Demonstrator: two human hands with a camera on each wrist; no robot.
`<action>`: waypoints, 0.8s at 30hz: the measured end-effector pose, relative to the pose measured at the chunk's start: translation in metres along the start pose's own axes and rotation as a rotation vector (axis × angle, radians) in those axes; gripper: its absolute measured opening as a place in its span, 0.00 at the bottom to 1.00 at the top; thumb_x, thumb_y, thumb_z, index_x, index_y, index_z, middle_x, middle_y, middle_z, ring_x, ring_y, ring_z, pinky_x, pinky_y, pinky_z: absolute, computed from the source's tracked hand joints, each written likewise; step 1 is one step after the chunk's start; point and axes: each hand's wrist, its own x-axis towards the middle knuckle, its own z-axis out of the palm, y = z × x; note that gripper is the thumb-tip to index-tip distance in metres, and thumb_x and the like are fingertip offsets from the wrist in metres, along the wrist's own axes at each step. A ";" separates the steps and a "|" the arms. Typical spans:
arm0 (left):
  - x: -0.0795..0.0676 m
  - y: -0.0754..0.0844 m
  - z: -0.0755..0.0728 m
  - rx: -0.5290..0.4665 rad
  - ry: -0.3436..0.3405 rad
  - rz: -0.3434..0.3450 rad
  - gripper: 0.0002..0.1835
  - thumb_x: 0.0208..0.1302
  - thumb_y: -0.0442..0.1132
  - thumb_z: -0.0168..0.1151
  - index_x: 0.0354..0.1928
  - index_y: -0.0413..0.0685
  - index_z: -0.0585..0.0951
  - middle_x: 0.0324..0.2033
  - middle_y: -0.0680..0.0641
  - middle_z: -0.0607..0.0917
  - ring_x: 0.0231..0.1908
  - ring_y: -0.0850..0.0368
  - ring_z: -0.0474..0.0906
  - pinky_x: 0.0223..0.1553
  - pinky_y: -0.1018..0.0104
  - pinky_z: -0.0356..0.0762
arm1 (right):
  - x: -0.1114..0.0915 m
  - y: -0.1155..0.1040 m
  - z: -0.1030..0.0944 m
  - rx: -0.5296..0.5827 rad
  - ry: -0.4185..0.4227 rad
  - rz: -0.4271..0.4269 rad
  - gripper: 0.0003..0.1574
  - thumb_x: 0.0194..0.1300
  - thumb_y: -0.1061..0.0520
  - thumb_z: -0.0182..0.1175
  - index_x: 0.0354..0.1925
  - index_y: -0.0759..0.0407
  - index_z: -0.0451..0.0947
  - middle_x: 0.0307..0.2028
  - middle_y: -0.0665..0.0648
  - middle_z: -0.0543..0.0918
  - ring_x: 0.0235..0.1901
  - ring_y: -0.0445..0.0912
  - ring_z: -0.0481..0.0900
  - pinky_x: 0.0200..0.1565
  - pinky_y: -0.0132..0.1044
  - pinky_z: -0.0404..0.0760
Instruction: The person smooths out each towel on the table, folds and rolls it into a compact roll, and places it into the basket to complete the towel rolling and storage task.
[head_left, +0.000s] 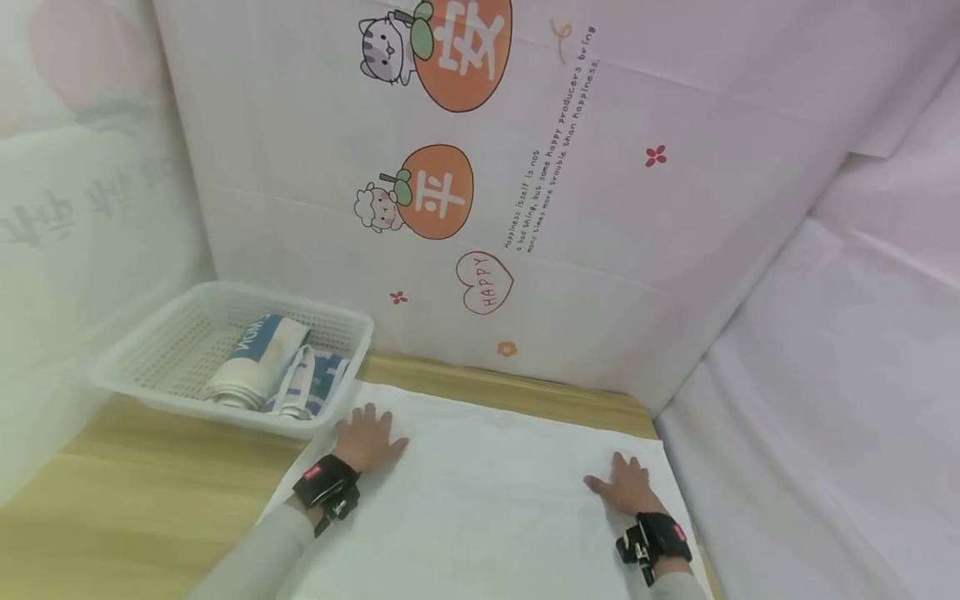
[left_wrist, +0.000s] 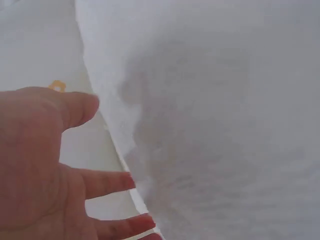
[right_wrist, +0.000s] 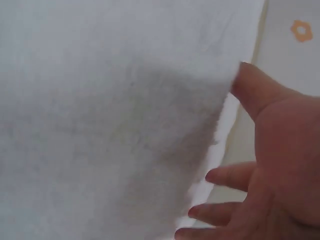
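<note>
A white cloth (head_left: 495, 500) lies spread over the wooden table. My left hand (head_left: 367, 442) rests on its far left part with the fingers spread, close to the basket. On the right side of the same cloth, my right hand (head_left: 628, 487) lies with the thumb pointing inward. In the left wrist view the left hand (left_wrist: 45, 165) shows straight, parted fingers whose tips touch the white cloth (left_wrist: 225, 110). The right wrist view has the right hand (right_wrist: 280, 155) with its fingertips against the cloth (right_wrist: 100, 110). Neither hand grips anything.
A white plastic basket (head_left: 187, 408) stands at the back left, holding a rolled cream and blue cloth (head_left: 258, 358) and a blue patterned one (head_left: 315, 379). Printed white sheeting (head_left: 300, 233) hangs behind the wooden table (head_left: 150, 500). More white sheeting (head_left: 825, 417) hangs at the right.
</note>
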 end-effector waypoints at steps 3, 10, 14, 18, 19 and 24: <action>0.013 -0.002 0.005 0.003 0.037 -0.004 0.33 0.68 0.59 0.61 0.58 0.35 0.76 0.53 0.27 0.73 0.56 0.29 0.70 0.52 0.30 0.73 | -0.022 -0.008 -0.001 0.017 0.040 0.037 0.66 0.64 0.30 0.62 0.70 0.83 0.52 0.66 0.90 0.54 0.66 0.86 0.51 0.62 0.78 0.62; 0.044 -0.030 0.022 -0.012 -0.002 -0.076 0.44 0.69 0.62 0.56 0.70 0.30 0.65 0.63 0.16 0.64 0.65 0.21 0.62 0.62 0.30 0.68 | -0.076 -0.019 0.015 0.007 0.014 0.021 0.71 0.60 0.28 0.65 0.67 0.88 0.54 0.65 0.90 0.59 0.66 0.81 0.57 0.67 0.71 0.60; 0.056 -0.041 0.028 -0.059 -0.036 -0.102 0.44 0.68 0.61 0.56 0.72 0.31 0.62 0.66 0.13 0.57 0.67 0.17 0.57 0.62 0.26 0.66 | -0.074 -0.013 0.023 0.025 -0.035 0.026 0.74 0.56 0.26 0.66 0.69 0.85 0.54 0.67 0.89 0.57 0.67 0.82 0.54 0.67 0.72 0.59; 0.072 -0.045 0.036 -0.112 -0.054 -0.096 0.46 0.69 0.61 0.55 0.74 0.32 0.59 0.69 0.13 0.51 0.70 0.17 0.50 0.66 0.26 0.60 | -0.061 -0.005 0.019 0.020 -0.018 0.003 0.71 0.57 0.27 0.67 0.69 0.84 0.55 0.67 0.89 0.57 0.66 0.84 0.54 0.66 0.73 0.59; 0.075 -0.044 0.037 -0.121 -0.060 -0.097 0.46 0.69 0.61 0.55 0.74 0.32 0.59 0.69 0.13 0.50 0.71 0.17 0.49 0.67 0.26 0.58 | -0.058 -0.003 0.017 0.022 -0.014 -0.005 0.70 0.58 0.29 0.67 0.69 0.84 0.54 0.67 0.89 0.56 0.67 0.84 0.53 0.66 0.73 0.59; 0.060 -0.021 0.028 -0.088 -0.036 -0.050 0.43 0.68 0.57 0.59 0.72 0.30 0.62 0.69 0.13 0.51 0.71 0.17 0.48 0.68 0.24 0.54 | -0.059 0.008 0.009 0.027 -0.022 0.019 0.72 0.57 0.26 0.67 0.70 0.82 0.55 0.68 0.88 0.55 0.68 0.82 0.52 0.63 0.78 0.59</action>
